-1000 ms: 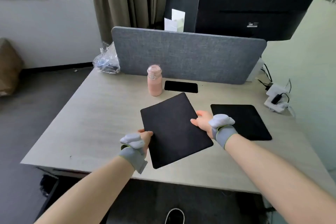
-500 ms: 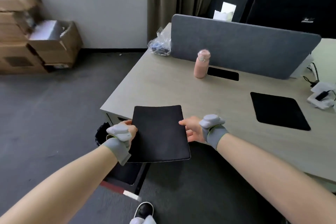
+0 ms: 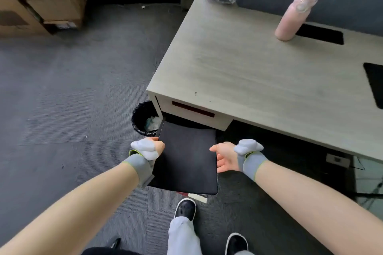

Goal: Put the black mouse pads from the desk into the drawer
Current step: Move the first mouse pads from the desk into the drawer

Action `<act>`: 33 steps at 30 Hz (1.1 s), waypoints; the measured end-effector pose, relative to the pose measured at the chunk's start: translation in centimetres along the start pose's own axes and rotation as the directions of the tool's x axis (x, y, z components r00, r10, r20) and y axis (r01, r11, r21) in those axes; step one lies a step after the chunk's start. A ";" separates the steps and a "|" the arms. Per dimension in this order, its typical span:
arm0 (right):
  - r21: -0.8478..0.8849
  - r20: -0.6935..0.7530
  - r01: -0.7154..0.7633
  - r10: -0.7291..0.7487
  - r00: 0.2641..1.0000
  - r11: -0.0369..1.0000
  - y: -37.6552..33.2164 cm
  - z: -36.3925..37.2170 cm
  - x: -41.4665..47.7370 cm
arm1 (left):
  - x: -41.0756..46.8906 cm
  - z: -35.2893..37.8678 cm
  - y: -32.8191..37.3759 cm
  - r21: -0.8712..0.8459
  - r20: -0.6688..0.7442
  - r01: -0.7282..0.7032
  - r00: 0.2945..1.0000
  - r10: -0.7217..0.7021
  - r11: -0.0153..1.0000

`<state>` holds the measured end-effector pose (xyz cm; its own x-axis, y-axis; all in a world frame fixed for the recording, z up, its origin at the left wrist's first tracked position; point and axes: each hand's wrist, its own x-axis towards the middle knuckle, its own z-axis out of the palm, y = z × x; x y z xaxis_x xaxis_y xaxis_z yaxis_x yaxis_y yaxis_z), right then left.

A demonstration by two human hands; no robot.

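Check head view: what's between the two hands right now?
The black mouse pad spans the gap, left hand gripping one edge, right hand open at the other. Seen in the head view.

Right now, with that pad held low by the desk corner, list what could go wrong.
1. Only the left hand is closed on the flat black mouse pad; the right hand is open at its edge, so the pad may sag or slip.
2. The black-lined waste bin stands beside the drop spot; a slip could land there.
3. The second black mouse pad remains on the pale wooden desk.
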<state>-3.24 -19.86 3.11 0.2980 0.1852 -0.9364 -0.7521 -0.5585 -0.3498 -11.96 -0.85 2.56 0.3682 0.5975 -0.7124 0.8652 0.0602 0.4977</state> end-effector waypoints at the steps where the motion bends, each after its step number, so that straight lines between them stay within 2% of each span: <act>1: 0.007 -0.004 -0.017 0.017 1.000 1.000 0.2 0.6 0.9 | 1.0 -0.2 -0.1 0.031 0.021 0.020 1.000 -0.021 0.999; 6: 0.060 -0.028 -0.072 0.074 0.997 0.996 1.4 3.0 7.0 | 6.7 1.9 -2.4 0.025 0.041 0.129 0.991 -0.130 0.991; 13: 0.143 -0.049 -0.118 0.126 0.991 0.983 1.8 4.1 14.1 | 11.6 4.5 -3.5 0.093 0.075 0.126 0.988 -0.134 0.988; 15: 0.119 -0.066 -0.132 0.140 0.988 0.984 1.2 4.3 14.2 | 11.9 4.3 -3.0 0.097 0.075 0.102 0.991 -0.109 0.990; 18: 0.078 -0.087 -0.120 0.127 0.988 0.990 -0.6 4.7 12.1 | 10.8 3.3 -1.1 0.137 0.108 0.067 0.991 -0.082 0.988; 24: 0.043 -0.016 -0.056 0.057 0.998 0.997 -4.9 4.2 4.8 | 5.1 0.3 5.5 0.200 0.284 -0.055 0.959 -0.004 0.978; 29: 0.060 0.034 -0.005 0.003 0.999 0.998 -8.4 2.9 -2.3 | -1.5 -1.5 12.0 0.154 0.407 -0.097 0.913 0.026 0.983; 33: 0.133 0.039 0.091 -0.096 0.995 0.987 -10.2 -0.6 -7.1 | -6.9 -0.5 17.6 0.137 0.432 -0.184 0.896 0.108 0.973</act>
<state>2.72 -15.98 13.32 0.3463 0.2692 -0.8987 -0.7938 -0.4265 -0.4336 0.54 -3.51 16.41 0.5703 0.1965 -0.7976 0.8212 -0.1602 0.5477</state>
